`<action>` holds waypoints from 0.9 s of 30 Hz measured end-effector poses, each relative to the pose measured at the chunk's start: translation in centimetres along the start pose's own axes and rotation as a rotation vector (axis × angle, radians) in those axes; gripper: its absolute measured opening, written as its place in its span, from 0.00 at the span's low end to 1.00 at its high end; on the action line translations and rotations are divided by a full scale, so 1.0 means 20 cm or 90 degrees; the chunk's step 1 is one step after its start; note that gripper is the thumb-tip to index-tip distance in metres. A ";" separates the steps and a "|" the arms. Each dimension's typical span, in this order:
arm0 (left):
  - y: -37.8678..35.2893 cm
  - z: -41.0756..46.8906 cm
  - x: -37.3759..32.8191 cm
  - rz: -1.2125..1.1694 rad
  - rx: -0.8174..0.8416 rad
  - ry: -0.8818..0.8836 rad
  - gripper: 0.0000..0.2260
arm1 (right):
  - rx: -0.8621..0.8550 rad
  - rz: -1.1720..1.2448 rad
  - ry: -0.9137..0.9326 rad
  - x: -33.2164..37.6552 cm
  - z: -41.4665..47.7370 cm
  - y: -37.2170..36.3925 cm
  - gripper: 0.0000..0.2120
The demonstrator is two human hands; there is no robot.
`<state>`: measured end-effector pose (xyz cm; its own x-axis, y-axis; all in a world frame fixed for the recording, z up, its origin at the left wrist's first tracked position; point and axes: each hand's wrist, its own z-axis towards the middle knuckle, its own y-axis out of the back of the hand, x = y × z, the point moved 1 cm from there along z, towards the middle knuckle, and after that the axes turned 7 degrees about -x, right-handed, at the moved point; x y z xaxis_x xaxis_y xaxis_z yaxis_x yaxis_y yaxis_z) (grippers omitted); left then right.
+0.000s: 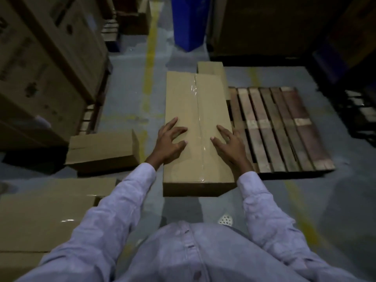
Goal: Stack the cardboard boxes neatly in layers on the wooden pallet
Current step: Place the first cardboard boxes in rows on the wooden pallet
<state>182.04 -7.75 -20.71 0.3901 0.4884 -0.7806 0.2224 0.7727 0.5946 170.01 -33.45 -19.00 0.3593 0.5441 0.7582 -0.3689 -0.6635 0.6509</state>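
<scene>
While the left hand (171, 140) and right hand (231, 144) lie spread flat on its top, gripping nothing, the long taped box (193, 102) along the left edge of the wooden pallet (284, 129) looks stiff, fairly light and tape-slick, probably best held under its long sides.

The long taped box (195, 123) is covering the left edge of the wooden pallet (284, 129) and hiding most of a smaller box (210, 68) near its far left corner. The picture's left edge is cutting off the printed cartons (40, 68), their lettering blurring beyond reading.
</scene>
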 end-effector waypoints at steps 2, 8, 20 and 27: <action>-0.17 0.04 -0.11 0.000 -0.009 -0.015 0.22 | -0.008 0.013 -0.019 -0.14 0.05 0.12 0.31; -0.64 0.19 -0.23 -0.013 -0.028 -0.034 0.19 | -0.015 0.014 -0.056 -0.51 0.29 0.35 0.30; -1.94 0.76 0.84 -0.026 -0.031 -0.040 0.20 | 0.006 -0.009 -0.059 -1.73 1.30 -0.35 0.29; -2.46 0.97 1.45 -0.048 -0.030 -0.036 0.20 | 0.019 -0.051 -0.051 -2.24 1.70 -0.77 0.29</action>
<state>199.80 -39.48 -68.75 0.4244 0.4058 -0.8095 0.2116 0.8248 0.5244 188.80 -64.98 -64.28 0.4543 0.5544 0.6973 -0.3106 -0.6350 0.7073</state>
